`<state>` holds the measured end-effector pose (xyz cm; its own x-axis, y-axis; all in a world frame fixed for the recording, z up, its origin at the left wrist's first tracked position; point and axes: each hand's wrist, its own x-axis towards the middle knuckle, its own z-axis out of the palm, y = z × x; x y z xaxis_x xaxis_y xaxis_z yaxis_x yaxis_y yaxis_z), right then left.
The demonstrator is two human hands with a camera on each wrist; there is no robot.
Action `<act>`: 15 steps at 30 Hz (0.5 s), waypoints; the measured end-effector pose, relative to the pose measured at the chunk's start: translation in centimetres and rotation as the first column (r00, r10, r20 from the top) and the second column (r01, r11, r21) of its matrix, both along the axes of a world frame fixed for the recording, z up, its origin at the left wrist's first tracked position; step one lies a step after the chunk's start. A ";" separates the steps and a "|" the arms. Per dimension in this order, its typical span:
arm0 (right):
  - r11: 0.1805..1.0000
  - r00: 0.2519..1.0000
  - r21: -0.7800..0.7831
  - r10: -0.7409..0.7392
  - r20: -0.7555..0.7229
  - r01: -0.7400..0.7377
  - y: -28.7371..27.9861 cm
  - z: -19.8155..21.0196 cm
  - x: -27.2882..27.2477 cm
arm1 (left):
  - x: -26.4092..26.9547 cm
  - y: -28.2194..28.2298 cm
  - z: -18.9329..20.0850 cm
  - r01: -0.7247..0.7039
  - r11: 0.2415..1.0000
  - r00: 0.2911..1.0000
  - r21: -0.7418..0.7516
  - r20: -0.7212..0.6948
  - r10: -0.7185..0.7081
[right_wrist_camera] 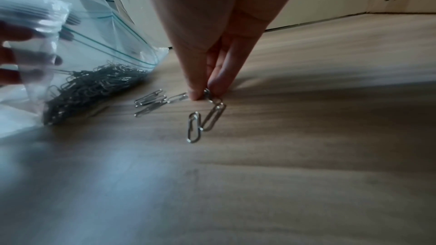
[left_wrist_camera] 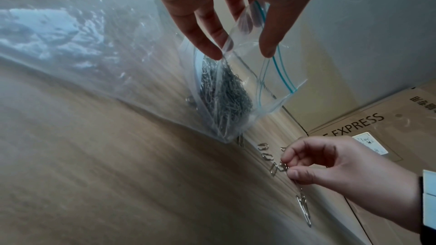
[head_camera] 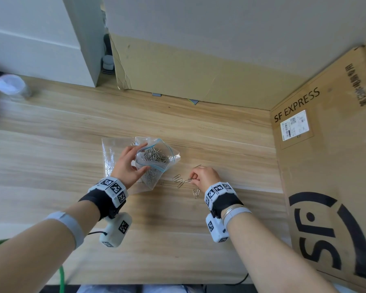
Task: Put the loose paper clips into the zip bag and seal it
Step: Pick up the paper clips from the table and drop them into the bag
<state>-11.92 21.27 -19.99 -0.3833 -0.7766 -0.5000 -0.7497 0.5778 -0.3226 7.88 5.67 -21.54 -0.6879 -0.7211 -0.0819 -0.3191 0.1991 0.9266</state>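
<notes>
Right hand [head_camera: 205, 176] pinches one clip off the worktop [head_camera: 51, 144] while the left hand [head_camera: 128, 163] grips the unsealed, mostly filled zip bag [head_camera: 156, 159] mid-worktop; several loose paper clips [head_camera: 179, 180] beside it remain.

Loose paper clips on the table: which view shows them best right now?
Right wrist: the loose paper clips lie close, sharp and separate beside the right hand. Head shows them small; left wrist shows them foreshortened and partly hidden.

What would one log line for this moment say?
left hand: holds zip bag open | right hand: pinches paper clips on table | bag: unsealed, loose clips remain
</notes>
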 end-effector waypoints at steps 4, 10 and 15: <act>0.999 1.000 0.053 -0.004 0.004 0.004 -0.4 0.1 0.1 | 0.1 0.0 0.1 -0.001 1.000 1.000 -0.022 0.014 0.001; 0.993 0.999 0.110 -0.041 0.008 0.040 -1.3 0.0 0.1 | 0.1 0.0 0.3 0.000 0.999 1.000 -0.035 0.028 0.001; 0.993 0.999 0.108 -0.038 -0.014 0.039 -1.4 -0.1 0.3 | 0.1 0.0 0.3 0.001 1.000 1.000 -0.031 0.025 0.000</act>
